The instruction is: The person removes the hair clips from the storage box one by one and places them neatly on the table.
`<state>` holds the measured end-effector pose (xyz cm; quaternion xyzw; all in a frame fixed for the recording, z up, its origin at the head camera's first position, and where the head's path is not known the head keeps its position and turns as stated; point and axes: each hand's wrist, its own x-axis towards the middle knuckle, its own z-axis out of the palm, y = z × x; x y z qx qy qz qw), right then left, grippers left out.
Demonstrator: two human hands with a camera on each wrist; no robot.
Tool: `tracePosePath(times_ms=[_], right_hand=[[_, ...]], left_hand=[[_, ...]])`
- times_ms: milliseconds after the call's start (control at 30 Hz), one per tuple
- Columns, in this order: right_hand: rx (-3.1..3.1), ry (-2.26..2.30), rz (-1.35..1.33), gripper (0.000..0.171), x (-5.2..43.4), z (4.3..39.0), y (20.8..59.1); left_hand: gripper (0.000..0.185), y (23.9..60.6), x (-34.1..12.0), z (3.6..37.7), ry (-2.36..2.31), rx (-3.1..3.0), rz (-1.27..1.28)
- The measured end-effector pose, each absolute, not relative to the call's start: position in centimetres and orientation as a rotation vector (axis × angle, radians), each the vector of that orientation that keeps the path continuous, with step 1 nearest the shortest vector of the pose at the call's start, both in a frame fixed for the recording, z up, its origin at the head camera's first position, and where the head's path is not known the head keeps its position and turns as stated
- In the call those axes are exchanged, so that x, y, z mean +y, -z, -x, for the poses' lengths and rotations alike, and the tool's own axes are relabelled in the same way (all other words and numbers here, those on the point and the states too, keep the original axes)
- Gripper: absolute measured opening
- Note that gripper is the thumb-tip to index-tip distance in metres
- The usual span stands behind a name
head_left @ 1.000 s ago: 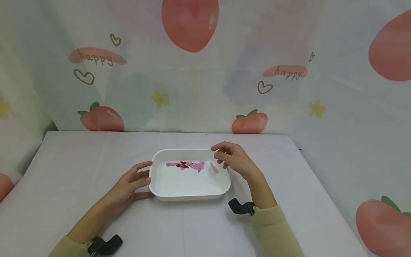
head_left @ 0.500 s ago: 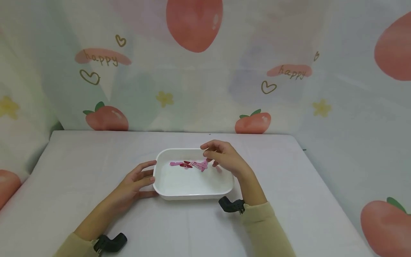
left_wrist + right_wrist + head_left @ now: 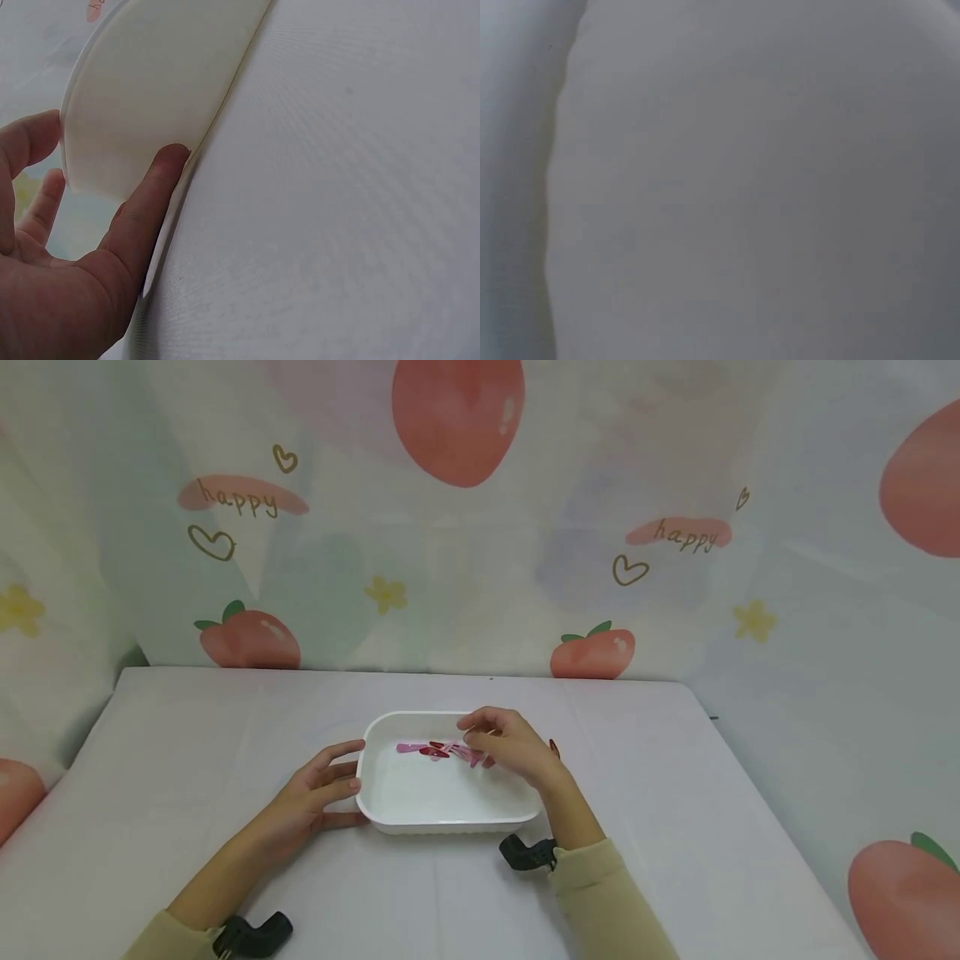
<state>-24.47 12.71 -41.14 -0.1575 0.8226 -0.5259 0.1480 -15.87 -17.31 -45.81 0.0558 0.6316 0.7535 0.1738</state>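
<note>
A white tray sat at the middle of the table, long side facing the person. A small heap of hair clips, pink and dark red, lay inside it along the far wall.

The left hand rested on the table against the tray's left end. Its fingers lay nearly straight along the outer wall, spread and pressing rather than clasping. In the left wrist view the thumb touched the tray low on the wall, where it met the table.

The right hand hung over the far right part of the tray, fingers curled downward at the right end of the clip heap. Whether the fingertips were pinching a clip could not be made out; the hand covered that spot. The right wrist view showed only a blurred pale surface.

Both sleeves were pale yellow, with a black mount at each wrist. Behind the table hung a cloth backdrop printed with strawberries, hearts and the word "happy".
</note>
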Motion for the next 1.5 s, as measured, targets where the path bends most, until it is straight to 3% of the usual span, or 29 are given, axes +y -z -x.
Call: tracePosePath(times_ms=[667, 1233, 1500], right_hand=[[2.545, 1.218, 0.435, 0.017, 11.8, 24.4, 41.7], [2.663, 1.034, 0.418, 0.02, 11.5, 23.9, 42.1], [2.71, 0.934, 0.385, 0.036, 10.8, 23.3, 42.8]], left_hand=[[0.057, 45.7, -17.4, 16.0, -2.119, 1.827, -0.167], [0.055, 45.7, -17.3, 15.9, -2.125, 1.814, -0.181], [0.057, 45.5, -17.2, 15.7, -2.13, 1.792, -0.149]])
